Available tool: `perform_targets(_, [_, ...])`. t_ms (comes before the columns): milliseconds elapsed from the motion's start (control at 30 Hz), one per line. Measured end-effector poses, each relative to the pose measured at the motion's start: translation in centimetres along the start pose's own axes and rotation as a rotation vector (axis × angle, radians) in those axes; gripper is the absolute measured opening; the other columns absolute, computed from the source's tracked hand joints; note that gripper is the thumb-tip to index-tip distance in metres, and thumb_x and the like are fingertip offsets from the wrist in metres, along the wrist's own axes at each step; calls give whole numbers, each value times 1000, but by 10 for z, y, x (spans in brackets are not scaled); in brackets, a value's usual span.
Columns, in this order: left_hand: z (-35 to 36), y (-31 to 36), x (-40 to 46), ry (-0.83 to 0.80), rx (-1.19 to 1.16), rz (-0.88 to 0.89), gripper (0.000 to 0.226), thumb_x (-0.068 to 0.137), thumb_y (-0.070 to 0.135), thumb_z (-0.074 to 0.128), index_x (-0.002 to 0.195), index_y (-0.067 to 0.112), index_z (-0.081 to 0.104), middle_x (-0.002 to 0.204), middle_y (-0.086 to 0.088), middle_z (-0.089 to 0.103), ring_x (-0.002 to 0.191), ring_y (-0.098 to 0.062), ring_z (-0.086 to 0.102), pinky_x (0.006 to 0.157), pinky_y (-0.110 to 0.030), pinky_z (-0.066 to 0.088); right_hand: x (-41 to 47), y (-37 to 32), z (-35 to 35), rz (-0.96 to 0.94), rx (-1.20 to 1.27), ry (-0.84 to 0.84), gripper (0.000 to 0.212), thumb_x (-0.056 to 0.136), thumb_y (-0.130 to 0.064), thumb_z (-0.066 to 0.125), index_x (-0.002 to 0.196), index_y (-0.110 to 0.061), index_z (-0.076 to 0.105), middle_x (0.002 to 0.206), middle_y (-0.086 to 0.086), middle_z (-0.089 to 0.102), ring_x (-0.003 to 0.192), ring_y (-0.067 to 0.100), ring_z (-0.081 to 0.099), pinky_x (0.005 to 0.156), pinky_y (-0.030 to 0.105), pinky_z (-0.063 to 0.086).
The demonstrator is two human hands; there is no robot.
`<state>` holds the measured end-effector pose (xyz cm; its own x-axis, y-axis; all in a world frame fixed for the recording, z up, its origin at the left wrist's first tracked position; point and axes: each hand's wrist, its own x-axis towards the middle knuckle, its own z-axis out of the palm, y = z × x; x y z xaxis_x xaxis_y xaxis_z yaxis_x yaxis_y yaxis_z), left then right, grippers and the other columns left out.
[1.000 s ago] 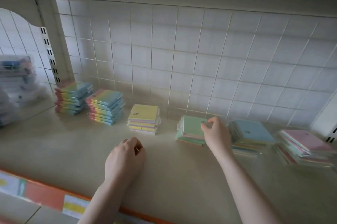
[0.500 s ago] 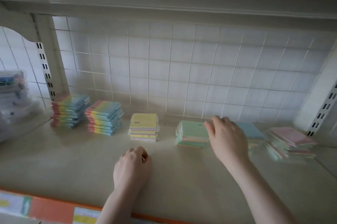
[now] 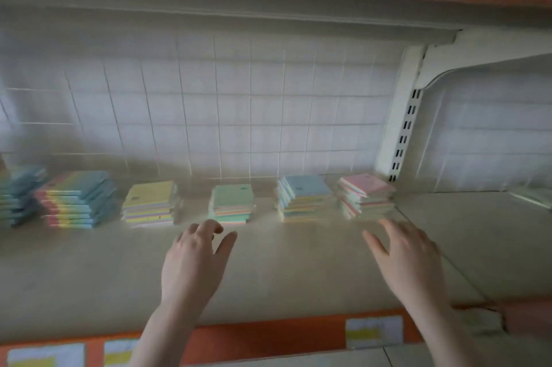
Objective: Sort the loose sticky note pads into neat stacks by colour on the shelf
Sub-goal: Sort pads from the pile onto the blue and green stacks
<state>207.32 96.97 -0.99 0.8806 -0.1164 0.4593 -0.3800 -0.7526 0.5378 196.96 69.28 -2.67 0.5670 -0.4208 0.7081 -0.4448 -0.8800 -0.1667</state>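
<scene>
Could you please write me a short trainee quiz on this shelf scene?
1. True or false: the right hand grips the pink stack.
2. Which stack lies nearest the left hand? A yellow B green C blue
3. Fill in: the stack between green and pink is ____.

Key: 1 false, both hands are open, holding nothing; 2 B; 3 blue.

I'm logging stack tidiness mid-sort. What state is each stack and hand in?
Yellow-topped stack: upright, fairly square.
Green-topped stack: upright, untouched.
Blue-topped stack: pads fanned unevenly.
Pink-topped stack: skewed, untidy.
Left hand: open, holding nothing.
Right hand: open, fingers spread.
</scene>
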Motion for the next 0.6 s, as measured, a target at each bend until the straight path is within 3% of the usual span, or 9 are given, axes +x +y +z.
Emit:
perform_targets(100, [21, 43, -14, 9, 8, 43, 32, 86, 41, 62, 105, 15, 65, 107, -10, 64, 103, -34, 55, 86, -39, 42, -5, 50, -15, 26, -5, 37, 33, 68, -27, 82, 87, -3, 70, 73, 18, 65, 65, 38, 63, 58, 41, 51])
perform_targets(200, [49, 96, -35, -50, -9, 29, 38, 87, 43, 59, 114, 17, 63, 117, -9, 60, 112, -32, 50, 93, -38, 37, -7, 106, -32, 50, 4, 54, 39, 78, -40, 58, 89, -4, 69, 77, 15, 66, 69, 37, 64, 60, 40, 52])
perform_targets(367, [100, 186, -75, -136, -39, 49, 41, 88, 45, 57, 119, 19, 59, 123, -7, 56, 116, -31, 47, 96, -36, 34, 5, 195, -58, 52, -17, 19, 39, 76, -40, 55, 91, -7, 70, 77, 13, 67, 68, 34, 65, 58, 39, 52])
perform_targets(533, [133, 262, -99, -169, -67, 84, 41, 89, 45, 55, 122, 20, 57, 126, -4, 54, 118, -28, 45, 97, -33, 33, 13, 271, -75, 75, -20, 6, 30, 72, -26, 80, 91, -7, 70, 77, 13, 67, 69, 35, 64, 60, 40, 52])
perform_targets(600, [145, 290, -106, -187, -73, 100, 42, 89, 46, 54, 122, 20, 57, 128, -5, 54, 119, -28, 45, 98, -34, 32, 17, 301, -80, 75, -28, 4, 31, 71, -25, 81, 93, -6, 70, 79, 14, 67, 70, 36, 64, 61, 40, 52])
